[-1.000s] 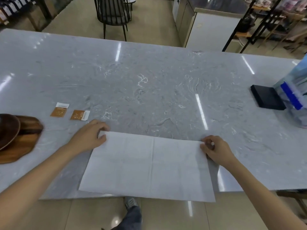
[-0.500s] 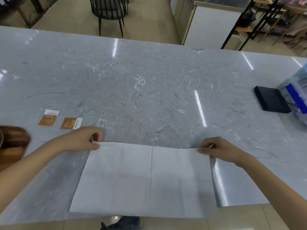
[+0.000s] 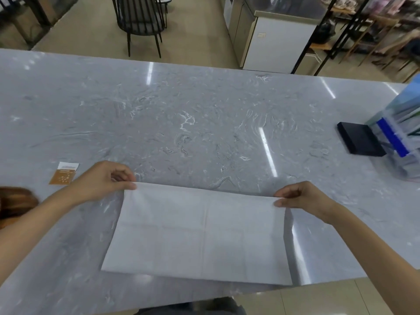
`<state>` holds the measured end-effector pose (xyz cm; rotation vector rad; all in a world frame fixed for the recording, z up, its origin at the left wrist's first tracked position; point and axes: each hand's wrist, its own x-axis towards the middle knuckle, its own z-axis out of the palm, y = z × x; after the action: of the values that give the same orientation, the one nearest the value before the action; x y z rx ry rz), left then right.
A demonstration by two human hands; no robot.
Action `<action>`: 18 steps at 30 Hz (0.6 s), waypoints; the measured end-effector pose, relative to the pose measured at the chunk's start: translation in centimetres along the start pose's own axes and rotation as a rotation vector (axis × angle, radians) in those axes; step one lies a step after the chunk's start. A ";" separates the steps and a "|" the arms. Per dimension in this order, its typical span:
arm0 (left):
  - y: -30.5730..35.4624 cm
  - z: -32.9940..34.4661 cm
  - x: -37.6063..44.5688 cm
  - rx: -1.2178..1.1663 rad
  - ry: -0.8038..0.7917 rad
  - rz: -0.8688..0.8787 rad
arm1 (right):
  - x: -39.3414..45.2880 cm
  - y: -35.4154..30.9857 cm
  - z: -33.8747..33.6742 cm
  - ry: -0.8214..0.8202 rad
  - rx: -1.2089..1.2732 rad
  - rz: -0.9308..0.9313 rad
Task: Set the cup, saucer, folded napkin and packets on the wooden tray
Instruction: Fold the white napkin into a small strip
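A large white napkin (image 3: 200, 233) lies spread near the front edge of the grey marble table (image 3: 204, 123). My left hand (image 3: 102, 181) pinches its far left corner, and my right hand (image 3: 302, 197) pinches its far right corner; the far edge is lifted off the table. One brown and white packet (image 3: 64, 174) lies left of my left hand; a second packet is hidden behind that hand. A sliver of the wooden tray (image 3: 16, 201) shows at the left edge. Cup and saucer are out of view.
A black flat box (image 3: 360, 140) and a clear plastic organiser with a blue part (image 3: 400, 137) stand at the right side of the table. Beyond the table stand a black chair (image 3: 141, 19) and a white cabinet (image 3: 279, 39).
Both hands have lifted the napkin's far edge and drawn it towards me. The view has shifted right, so the tray has slid mostly out of frame and one packet is now hidden.
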<state>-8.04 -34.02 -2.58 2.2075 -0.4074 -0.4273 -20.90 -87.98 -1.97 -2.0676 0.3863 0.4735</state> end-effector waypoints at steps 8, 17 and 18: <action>2.1 -3.0 1.0 0.018 0.085 0.070 | 0.3 -3.8 -1.8 0.105 -0.032 -0.054; 6.1 -7.9 1.8 0.111 0.228 0.180 | 1.5 -10.7 -5.6 0.119 -0.153 -0.153; 6.4 -8.2 1.8 0.120 0.238 0.188 | 1.6 -11.0 -5.9 0.128 -0.149 -0.152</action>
<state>-3.82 -33.07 7.07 2.2772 -0.5157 -0.0383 -13.49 -87.64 8.23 -2.2593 0.2733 0.2872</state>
